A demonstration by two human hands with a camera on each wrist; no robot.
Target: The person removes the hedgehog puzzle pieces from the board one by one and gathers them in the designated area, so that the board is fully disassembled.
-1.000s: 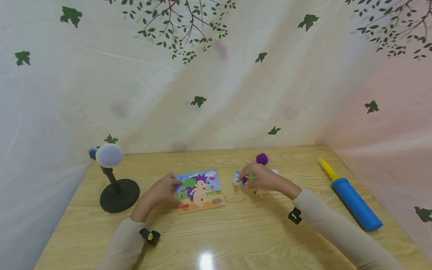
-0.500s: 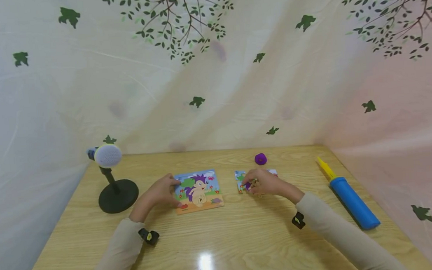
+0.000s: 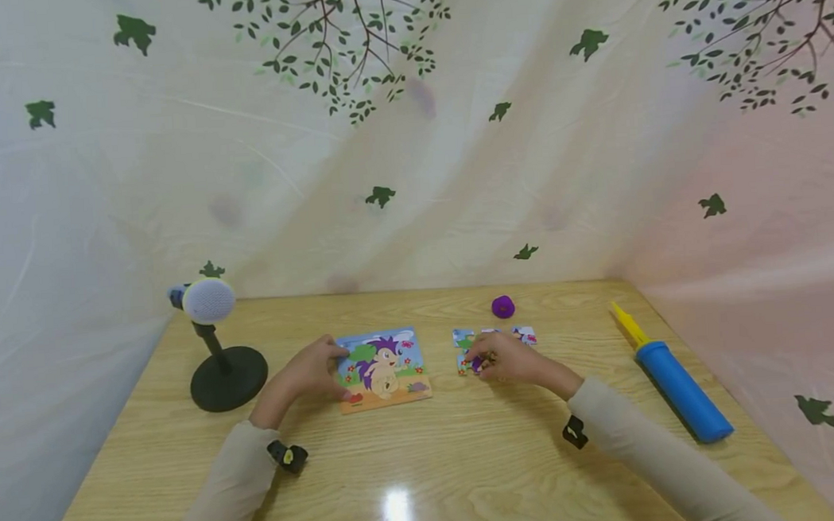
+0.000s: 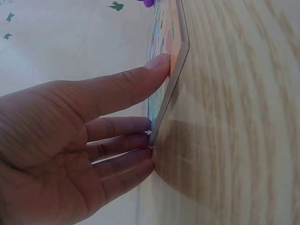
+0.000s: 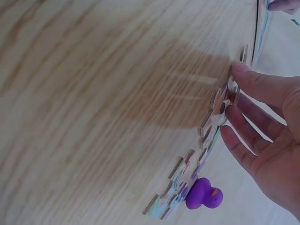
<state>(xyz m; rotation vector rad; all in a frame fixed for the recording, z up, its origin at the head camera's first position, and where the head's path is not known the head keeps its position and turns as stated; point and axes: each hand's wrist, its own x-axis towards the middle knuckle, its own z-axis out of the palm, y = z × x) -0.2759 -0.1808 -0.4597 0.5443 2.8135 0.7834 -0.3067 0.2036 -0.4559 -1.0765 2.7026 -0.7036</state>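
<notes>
A flat square hedgehog puzzle (image 3: 388,366) lies left of the middle of the table. Along its left side rests my left hand (image 3: 312,369); in the left wrist view the thumb (image 4: 157,63) presses on the top face, and the nearly straight fingers touch the edge. Farther right, my right hand (image 3: 512,357) is low over several loose puzzle pieces (image 3: 525,334). Its thumb and fingertips pinch a small puzzle piece (image 5: 233,86) with purple on it, partly hidden by the fingers. Other interlocking pieces (image 5: 161,201) lie close by on the table.
Behind the loose pieces sits a purple rubber duck (image 3: 503,307). At the right lies a blue hand pump (image 3: 686,391) with a yellow nozzle. A microphone-like object on a black round stand (image 3: 231,378) is at the left. A leaf-patterned cloth hangs behind the table.
The right hand has shifted slightly among the loose pieces, and more of the pieces at its upper right now show. My left hand has stayed at the hedgehog puzzle.
</notes>
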